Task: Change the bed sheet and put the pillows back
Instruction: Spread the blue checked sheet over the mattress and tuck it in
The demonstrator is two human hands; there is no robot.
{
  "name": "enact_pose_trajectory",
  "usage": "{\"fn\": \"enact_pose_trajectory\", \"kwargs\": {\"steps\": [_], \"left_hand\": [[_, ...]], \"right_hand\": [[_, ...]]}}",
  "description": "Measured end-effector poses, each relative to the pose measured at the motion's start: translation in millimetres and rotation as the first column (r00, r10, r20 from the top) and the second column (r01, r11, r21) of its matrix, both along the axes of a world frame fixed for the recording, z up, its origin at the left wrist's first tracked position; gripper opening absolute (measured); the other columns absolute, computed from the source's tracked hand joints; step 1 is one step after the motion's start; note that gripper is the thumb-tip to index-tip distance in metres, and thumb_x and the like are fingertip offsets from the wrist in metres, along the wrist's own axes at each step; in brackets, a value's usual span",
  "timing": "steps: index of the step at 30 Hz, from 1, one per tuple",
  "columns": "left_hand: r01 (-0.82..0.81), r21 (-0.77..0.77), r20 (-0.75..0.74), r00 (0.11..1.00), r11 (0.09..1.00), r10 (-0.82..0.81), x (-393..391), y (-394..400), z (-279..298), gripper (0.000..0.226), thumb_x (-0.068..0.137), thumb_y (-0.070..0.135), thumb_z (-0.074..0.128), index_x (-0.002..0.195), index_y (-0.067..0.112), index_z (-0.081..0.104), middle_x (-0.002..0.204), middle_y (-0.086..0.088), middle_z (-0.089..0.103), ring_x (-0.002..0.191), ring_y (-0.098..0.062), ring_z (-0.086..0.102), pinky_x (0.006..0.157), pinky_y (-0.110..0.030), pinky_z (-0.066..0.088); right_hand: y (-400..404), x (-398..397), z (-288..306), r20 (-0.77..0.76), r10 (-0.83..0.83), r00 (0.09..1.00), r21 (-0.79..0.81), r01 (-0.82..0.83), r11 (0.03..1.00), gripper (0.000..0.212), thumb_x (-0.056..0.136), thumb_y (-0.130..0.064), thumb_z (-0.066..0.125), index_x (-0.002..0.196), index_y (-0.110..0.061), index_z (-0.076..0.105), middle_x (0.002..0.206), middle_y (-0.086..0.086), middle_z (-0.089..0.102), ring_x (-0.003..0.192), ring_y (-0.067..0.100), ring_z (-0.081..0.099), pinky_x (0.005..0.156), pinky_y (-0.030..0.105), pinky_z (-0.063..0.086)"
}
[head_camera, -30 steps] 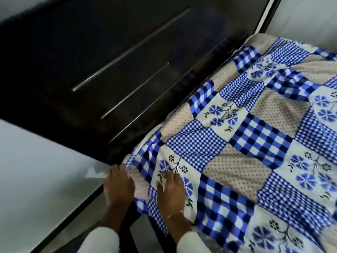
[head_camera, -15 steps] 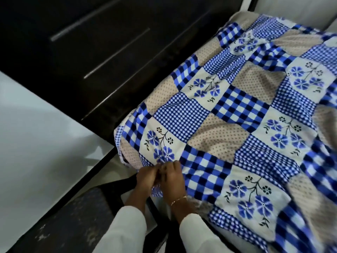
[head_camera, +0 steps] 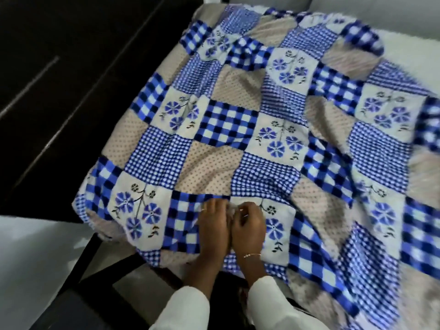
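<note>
Sheet [head_camera: 238, 144] covers the bed [head_camera: 409, 55], a patchwork of blue gingham, large blue-and-white checks, beige dotted squares and white squares with blue flowers. No brand, label or writing can be read on it. Its long axis runs from the near edge by the person up and away toward the top of the view, tilted a little to the right. The near left corner hangs over the bed's corner; on the right the cloth lies in loose folds and ridges, and at the far right its edge is turned back, with white bed showing past it.

Both hands sit side by side, touching, at the near edge of the sheet. The left hand [head_camera: 213, 225] lies on a large-check square with its fingers curled down into the cloth. The right hand [head_camera: 248, 228], with a thin bracelet [head_camera: 252, 255] at the wrist, rests on a flower square, fingers bent and pinching a small fold. White sleeves [head_camera: 188, 308] reach to the forearms.

Left of the bed stands a dark cabinet [head_camera: 59, 79] with pale lines running across it. A pale floor [head_camera: 28, 258] shows at lower left.
</note>
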State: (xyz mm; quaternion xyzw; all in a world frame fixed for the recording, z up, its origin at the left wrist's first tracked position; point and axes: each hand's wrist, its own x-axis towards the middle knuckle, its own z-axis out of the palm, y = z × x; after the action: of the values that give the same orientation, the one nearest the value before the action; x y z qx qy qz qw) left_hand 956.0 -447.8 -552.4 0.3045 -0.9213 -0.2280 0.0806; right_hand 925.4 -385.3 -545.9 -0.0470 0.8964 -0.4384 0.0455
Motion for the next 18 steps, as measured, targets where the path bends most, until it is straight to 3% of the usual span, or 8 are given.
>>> {"fn": "enact_pose_trajectory", "kwargs": {"steps": [3, 6, 8, 11, 13, 15, 18], "left_hand": [[0.367, 0.028, -0.132, 0.923, 0.930, -0.360, -38, 50, 14, 0.020, 0.076, 0.022, 0.046, 0.078, 0.012, 0.063, 0.077, -0.004, 0.062, 0.074, -0.019, 0.054, 0.064, -0.030, 0.043], [0.716, 0.009, -0.204, 0.685, 0.698, -0.700, -62, 112, 17, 0.011, 0.067, 0.021, 0.053, 0.071, 0.012, 0.060, 0.073, -0.005, 0.062, 0.068, -0.022, 0.056, 0.061, -0.027, 0.039], [0.845, -0.004, -0.182, 0.526, 0.535, -0.831, -72, 166, 19, 0.015, 0.065, 0.025, 0.055, 0.073, 0.014, 0.061, 0.075, -0.004, 0.064, 0.069, -0.020, 0.059, 0.063, -0.028, 0.044], [0.931, 0.000, -0.106, 0.363, 0.365, -0.926, -79, 251, 17, 0.019, 0.068, 0.033, 0.047, 0.065, 0.017, 0.057, 0.063, -0.001, 0.060, 0.059, -0.019, 0.060, 0.051, -0.024, 0.043], [0.954, 0.029, -0.060, 0.301, 0.299, -0.952, -85, 310, 15, 0.019, 0.070, 0.030, 0.046, 0.068, 0.015, 0.058, 0.066, -0.005, 0.059, 0.061, -0.024, 0.061, 0.052, -0.025, 0.049], [0.959, 0.042, -0.051, 0.282, 0.280, -0.958, -90, 363, 12, 0.025, 0.070, 0.031, 0.043, 0.075, 0.012, 0.059, 0.073, -0.008, 0.060, 0.067, -0.028, 0.061, 0.058, -0.030, 0.052], [0.963, 0.090, 0.001, 0.254, 0.253, -0.967, -86, 443, 11, 0.039, 0.067, 0.048, 0.045, 0.086, 0.016, 0.057, 0.083, -0.004, 0.061, 0.073, -0.023, 0.060, 0.058, -0.025, 0.050]], "right_hand": [[61, -35, 7, -0.047, -0.234, 0.971, -0.021, 0.234, 0.972, 0.010, 0.080, -0.001, 0.057, 0.088, -0.001, 0.062, 0.085, 0.018, 0.062, 0.077, 0.033, 0.061, 0.066, 0.028, 0.039], [137, -60, 9, -0.151, -0.399, 0.905, -0.022, 0.400, 0.916, 0.023, 0.075, -0.009, 0.048, 0.093, 0.001, 0.060, 0.081, 0.020, 0.060, 0.074, 0.034, 0.060, 0.062, 0.025, 0.032], [199, -71, 9, -0.207, -0.485, 0.850, 0.006, 0.496, 0.868, 0.033, 0.078, -0.018, 0.039, 0.093, 0.004, 0.059, 0.079, 0.024, 0.058, 0.076, 0.036, 0.057, 0.065, 0.028, 0.033], [290, -69, 6, -0.212, -0.594, 0.776, 0.068, 0.618, 0.783, 0.047, 0.077, -0.024, 0.030, 0.095, 0.007, 0.060, 0.084, 0.026, 0.058, 0.079, 0.043, 0.059, 0.068, 0.033, 0.034], [350, -64, 2, -0.220, -0.628, 0.746, 0.125, 0.660, 0.741, 0.043, 0.076, -0.020, 0.032, 0.095, 0.006, 0.061, 0.084, 0.026, 0.057, 0.078, 0.043, 0.059, 0.068, 0.034, 0.034], [402, -64, 3, -0.255, -0.622, 0.740, 0.186, 0.669, 0.720, 0.039, 0.073, -0.016, 0.036, 0.090, 0.005, 0.064, 0.079, 0.027, 0.058, 0.072, 0.045, 0.059, 0.065, 0.037, 0.034], [484, -63, -1, -0.200, -0.708, 0.678, 0.366, 0.722, 0.587, 0.043, 0.068, -0.022, 0.038, 0.089, 0.000, 0.068, 0.084, 0.030, 0.059, 0.073, 0.048, 0.058, 0.062, 0.043, 0.047]]}}
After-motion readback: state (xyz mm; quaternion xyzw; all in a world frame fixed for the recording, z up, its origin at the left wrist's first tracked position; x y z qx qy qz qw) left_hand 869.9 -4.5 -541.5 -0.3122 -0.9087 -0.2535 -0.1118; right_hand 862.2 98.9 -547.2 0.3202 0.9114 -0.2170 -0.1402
